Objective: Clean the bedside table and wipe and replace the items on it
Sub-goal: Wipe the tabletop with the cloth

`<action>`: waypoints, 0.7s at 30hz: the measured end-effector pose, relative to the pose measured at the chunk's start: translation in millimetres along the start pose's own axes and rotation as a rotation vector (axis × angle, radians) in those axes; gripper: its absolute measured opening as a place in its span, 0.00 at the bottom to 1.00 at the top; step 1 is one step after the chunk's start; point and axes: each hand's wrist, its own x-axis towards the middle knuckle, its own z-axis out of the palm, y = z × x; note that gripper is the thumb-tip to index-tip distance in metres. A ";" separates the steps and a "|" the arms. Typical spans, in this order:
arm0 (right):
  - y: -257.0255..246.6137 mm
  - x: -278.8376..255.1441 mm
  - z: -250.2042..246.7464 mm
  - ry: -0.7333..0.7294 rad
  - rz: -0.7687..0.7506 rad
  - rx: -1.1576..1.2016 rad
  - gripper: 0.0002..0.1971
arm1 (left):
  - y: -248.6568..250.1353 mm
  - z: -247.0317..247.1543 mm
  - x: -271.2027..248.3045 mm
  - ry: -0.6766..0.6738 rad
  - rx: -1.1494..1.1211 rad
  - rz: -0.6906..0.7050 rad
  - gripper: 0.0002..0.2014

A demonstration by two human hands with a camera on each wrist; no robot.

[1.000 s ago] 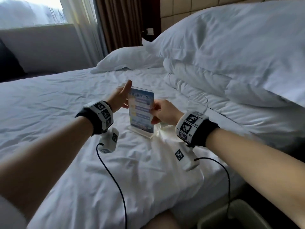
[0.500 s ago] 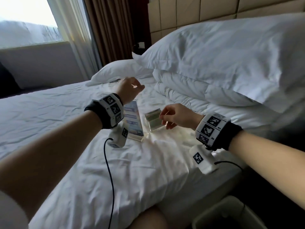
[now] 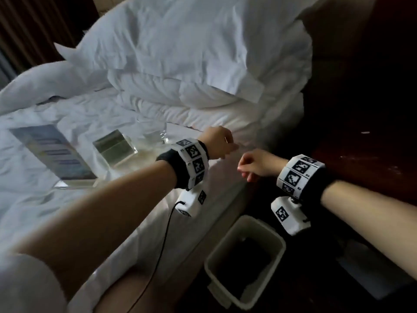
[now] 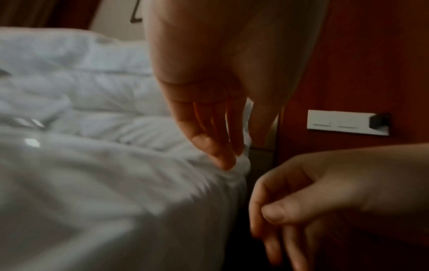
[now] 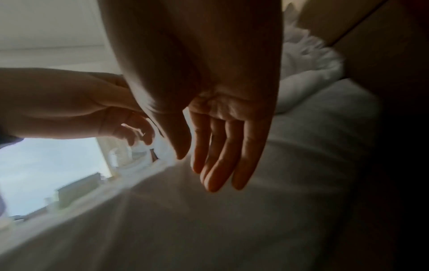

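Observation:
A clear sign holder with a blue card lies on the white bed sheet at the left. A small clear stand and a drinking glass sit beside it. My left hand hovers over the bed's right edge, empty; in the left wrist view its straight fingers brush the sheet. My right hand hangs just right of it, empty, fingers relaxed. The dark wooden bedside table lies at the right, mostly in shadow.
White pillows are piled at the head of the bed. A pale waste bin stands on the floor between bed and table. A white switch panel is on the reddish wood wall behind the table.
My right hand has let go of the small clear stand and my left has left the sign holder. Both hands moved right to the bed's edge, and my head turned toward the bedside table.

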 end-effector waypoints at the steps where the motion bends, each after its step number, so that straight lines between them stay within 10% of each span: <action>1: 17.9 -2.6 -2.2 0.021 0.035 -0.040 0.13 | 4.3 18.5 6.0 -0.061 0.007 0.005 0.08; 7: 115.7 -30.5 -1.7 0.053 0.283 -0.051 0.06 | 3.1 133.1 32.2 -0.407 0.117 -0.065 0.17; 21: 226.3 -31.4 86.0 -0.078 0.463 0.079 0.06 | -93.4 315.6 48.8 -0.660 0.211 -0.244 0.22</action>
